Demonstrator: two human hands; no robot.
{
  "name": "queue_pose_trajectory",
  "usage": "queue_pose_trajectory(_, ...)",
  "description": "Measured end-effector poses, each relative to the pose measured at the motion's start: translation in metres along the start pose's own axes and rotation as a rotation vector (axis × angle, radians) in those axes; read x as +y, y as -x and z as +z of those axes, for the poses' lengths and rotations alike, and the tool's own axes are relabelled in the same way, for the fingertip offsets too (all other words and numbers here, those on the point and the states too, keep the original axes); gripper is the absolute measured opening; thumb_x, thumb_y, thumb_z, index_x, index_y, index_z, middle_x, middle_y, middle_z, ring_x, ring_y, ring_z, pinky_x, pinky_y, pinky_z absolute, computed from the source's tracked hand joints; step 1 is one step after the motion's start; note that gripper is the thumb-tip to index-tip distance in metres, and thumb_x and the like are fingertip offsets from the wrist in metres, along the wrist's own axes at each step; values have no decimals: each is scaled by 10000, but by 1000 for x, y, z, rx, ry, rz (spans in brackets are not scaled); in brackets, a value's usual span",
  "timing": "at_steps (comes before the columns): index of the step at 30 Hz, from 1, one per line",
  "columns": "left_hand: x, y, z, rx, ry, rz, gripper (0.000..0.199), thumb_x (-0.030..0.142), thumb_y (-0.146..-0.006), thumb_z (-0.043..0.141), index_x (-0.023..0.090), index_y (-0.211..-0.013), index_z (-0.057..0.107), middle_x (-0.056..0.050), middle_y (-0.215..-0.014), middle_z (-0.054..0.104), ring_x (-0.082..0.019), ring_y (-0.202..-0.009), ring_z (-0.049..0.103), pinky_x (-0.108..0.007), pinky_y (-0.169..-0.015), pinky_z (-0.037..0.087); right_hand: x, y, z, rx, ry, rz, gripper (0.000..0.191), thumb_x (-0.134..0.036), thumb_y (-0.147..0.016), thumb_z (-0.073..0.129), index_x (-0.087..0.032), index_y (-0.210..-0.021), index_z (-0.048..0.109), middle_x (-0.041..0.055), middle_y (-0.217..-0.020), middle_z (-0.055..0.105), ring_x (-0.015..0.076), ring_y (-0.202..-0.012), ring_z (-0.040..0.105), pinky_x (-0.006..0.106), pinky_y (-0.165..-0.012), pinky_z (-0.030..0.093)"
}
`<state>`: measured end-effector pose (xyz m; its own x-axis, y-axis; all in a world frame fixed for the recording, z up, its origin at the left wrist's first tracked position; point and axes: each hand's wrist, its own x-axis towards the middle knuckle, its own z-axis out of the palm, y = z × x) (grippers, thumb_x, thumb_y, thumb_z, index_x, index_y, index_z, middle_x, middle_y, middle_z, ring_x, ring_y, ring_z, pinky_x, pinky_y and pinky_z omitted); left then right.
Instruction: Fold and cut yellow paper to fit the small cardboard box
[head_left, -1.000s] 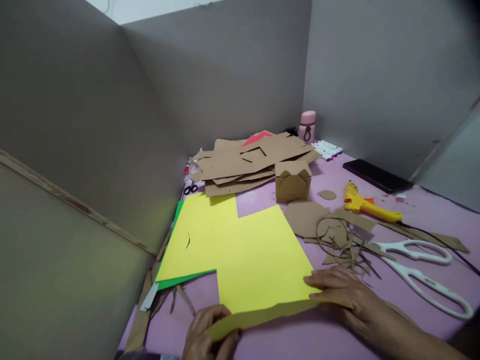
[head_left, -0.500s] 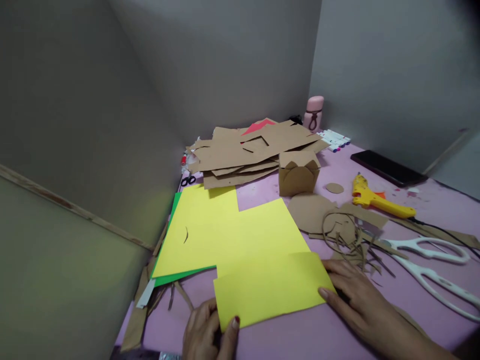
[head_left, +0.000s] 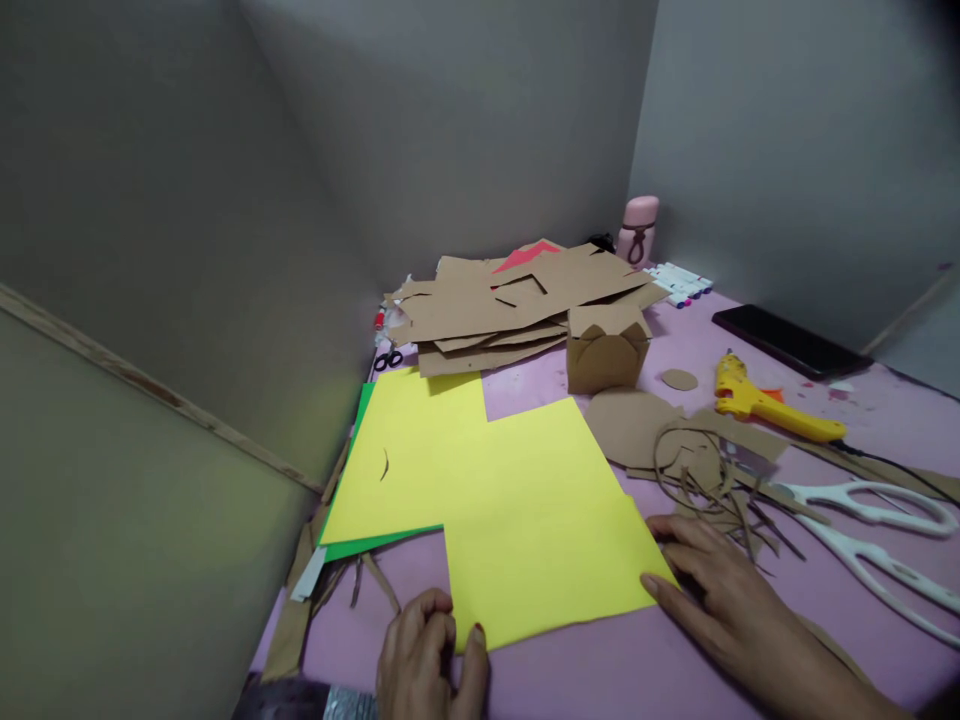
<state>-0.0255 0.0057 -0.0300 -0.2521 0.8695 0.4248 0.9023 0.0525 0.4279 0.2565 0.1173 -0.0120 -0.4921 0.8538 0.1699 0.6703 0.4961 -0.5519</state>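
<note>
Loosely parted, L+R fingers [head_left: 429, 605] [head_left: 686, 533] on yellow paper [head_left: 551, 565]

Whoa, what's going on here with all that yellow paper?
Someone has both hands on a piece of yellow paper. The left hand is at its near left corner, and the right hand is at its right edge. Farther left, more yellow paper lies over some green paper. A small cardboard box stands beyond the paper, and a yellow glue gun and white-handled scissors lie off to the right.
</note>
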Motion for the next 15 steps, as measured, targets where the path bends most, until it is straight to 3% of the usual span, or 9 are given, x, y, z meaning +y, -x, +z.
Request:
queue_pose_trajectory(7,4,6,6,53,15,-5,123,230,-876,429,216,-859,550,-69,-947,571,-237,-889,525,-374,-769,416,5,2,5,19,37,-24,230,-353,-894,480,-215,-927,661,105,-1092,630,292,-1047,577,496,-897,484)
queue_pose_trajectory(15,-5,6,17,154,-89,59,147,218,-826,480,231,-680,465,-70,-890,569,-232,-823,527,-360,-733,404,10,2,9,12,56,-26,235,-341,-908,464,-214,-898,661,116,-1138,607,289,-1096,552,473,-908,484)
